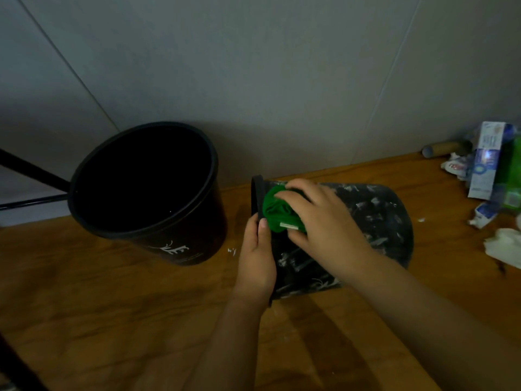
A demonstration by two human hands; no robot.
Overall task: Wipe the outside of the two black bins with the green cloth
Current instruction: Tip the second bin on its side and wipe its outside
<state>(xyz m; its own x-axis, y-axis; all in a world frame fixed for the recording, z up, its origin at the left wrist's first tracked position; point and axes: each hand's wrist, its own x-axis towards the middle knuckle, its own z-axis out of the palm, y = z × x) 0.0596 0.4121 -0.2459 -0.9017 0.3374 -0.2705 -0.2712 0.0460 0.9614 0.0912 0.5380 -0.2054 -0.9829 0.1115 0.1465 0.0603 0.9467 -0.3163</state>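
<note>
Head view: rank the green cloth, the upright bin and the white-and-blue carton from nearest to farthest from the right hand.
1. Green cloth: under the right hand, on the lying bin.
2. Upright bin: to the left.
3. Carton: far right, by the wall.

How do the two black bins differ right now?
The left bin stands upright, untouched; the right bin lies on its side, held at the rim by the left hand. The right bin shows white smears; the left looks mostly clean. Both are black with a white motif.
</note>
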